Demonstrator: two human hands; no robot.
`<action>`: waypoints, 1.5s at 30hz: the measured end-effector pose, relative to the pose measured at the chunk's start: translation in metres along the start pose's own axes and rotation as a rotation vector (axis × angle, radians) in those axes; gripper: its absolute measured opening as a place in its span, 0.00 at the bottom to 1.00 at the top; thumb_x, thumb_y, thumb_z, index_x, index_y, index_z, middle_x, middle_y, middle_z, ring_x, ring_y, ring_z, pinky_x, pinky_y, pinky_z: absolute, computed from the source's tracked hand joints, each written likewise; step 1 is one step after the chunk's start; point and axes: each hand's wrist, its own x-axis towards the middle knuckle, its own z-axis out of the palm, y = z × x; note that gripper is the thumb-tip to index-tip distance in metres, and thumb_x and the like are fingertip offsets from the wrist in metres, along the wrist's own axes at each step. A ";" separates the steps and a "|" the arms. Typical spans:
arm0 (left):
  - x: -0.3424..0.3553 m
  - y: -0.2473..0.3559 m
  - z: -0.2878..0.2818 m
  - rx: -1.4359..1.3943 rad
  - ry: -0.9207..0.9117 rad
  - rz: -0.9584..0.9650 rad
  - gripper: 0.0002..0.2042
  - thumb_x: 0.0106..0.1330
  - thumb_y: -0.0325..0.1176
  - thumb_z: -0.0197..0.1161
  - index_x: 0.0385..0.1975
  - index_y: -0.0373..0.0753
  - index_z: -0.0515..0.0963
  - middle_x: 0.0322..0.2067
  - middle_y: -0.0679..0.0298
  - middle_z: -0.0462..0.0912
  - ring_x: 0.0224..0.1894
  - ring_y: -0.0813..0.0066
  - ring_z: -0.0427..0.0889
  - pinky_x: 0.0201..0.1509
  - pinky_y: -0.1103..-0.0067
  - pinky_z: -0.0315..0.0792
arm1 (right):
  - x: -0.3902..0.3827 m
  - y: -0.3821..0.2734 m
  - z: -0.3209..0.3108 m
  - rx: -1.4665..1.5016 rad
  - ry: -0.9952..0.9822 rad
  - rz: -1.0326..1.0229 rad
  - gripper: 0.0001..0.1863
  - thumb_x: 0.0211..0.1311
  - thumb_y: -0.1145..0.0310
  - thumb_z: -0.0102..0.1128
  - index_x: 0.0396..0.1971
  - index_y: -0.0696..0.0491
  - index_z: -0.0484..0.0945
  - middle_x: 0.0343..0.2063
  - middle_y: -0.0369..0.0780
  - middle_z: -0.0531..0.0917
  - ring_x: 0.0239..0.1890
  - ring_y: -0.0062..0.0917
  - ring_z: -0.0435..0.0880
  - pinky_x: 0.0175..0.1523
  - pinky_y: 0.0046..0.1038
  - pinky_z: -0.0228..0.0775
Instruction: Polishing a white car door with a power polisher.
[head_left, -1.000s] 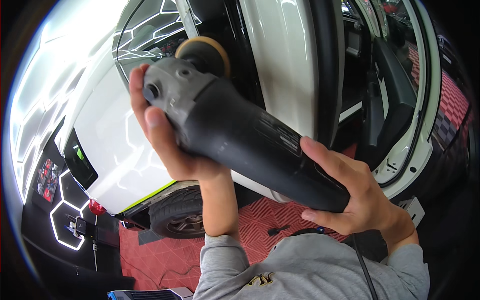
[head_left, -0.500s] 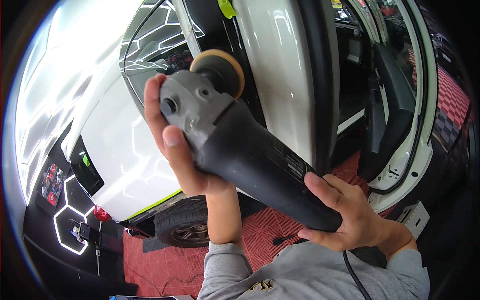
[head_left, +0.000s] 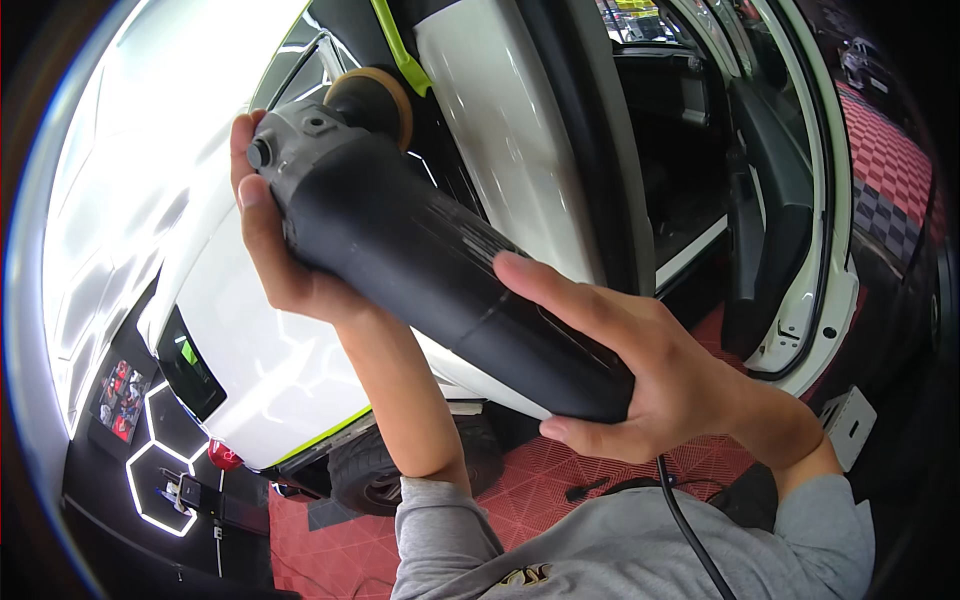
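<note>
A black rotary polisher (head_left: 410, 250) with a grey metal head is held slantwise in front of me. My left hand (head_left: 275, 245) cups the grey head from the left and below. At the rear end of the body, my right hand (head_left: 640, 350) is wrapped round the black grip, and a cord (head_left: 680, 520) hangs down from there. The round pad (head_left: 402, 105), tan at the rim, faces the glossy black door pillar of a white car (head_left: 260, 340). Whether the pad touches it I cannot tell. Bright green masking tape (head_left: 402, 55) runs along the pillar's upper part.
On the right, a car door (head_left: 770, 220) stands open. A rear wheel (head_left: 370, 475) shows below the body panel. Red tiled floor (head_left: 540, 470) lies underneath, with cables on it. A white box-like stand (head_left: 850, 425) is at the far right.
Both my hands have carried the polisher up and to the left. The view has shifted too, so more of the green tape shows.
</note>
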 end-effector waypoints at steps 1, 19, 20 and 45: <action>0.004 0.000 -0.001 0.002 -0.005 0.000 0.29 0.66 0.45 0.45 0.61 0.29 0.63 0.56 0.52 0.68 0.54 0.59 0.74 0.58 0.68 0.71 | 0.002 0.001 0.002 0.002 0.004 -0.002 0.47 0.45 0.72 0.67 0.67 0.61 0.54 0.64 0.52 0.65 0.59 0.41 0.74 0.61 0.33 0.67; 0.107 0.015 0.027 0.104 -0.234 -0.021 0.21 0.69 0.41 0.46 0.53 0.30 0.70 0.41 0.50 0.79 0.41 0.61 0.81 0.47 0.72 0.78 | 0.072 -0.003 -0.003 0.068 0.319 -0.256 0.43 0.50 0.72 0.63 0.68 0.56 0.54 0.35 0.54 0.81 0.31 0.36 0.85 0.39 0.32 0.75; 0.108 0.015 0.029 0.152 -0.213 0.003 0.21 0.69 0.41 0.46 0.52 0.30 0.70 0.41 0.50 0.79 0.41 0.61 0.81 0.47 0.71 0.78 | 0.074 -0.002 -0.002 0.082 0.336 -0.278 0.44 0.50 0.72 0.63 0.68 0.57 0.53 0.35 0.55 0.81 0.31 0.36 0.85 0.39 0.32 0.75; 0.084 0.011 0.028 0.048 -0.191 -0.034 0.24 0.67 0.44 0.47 0.55 0.32 0.70 0.46 0.50 0.76 0.47 0.59 0.79 0.52 0.69 0.75 | 0.052 -0.001 -0.001 0.047 0.317 -0.292 0.47 0.50 0.72 0.65 0.70 0.53 0.50 0.35 0.54 0.81 0.35 0.41 0.83 0.43 0.35 0.73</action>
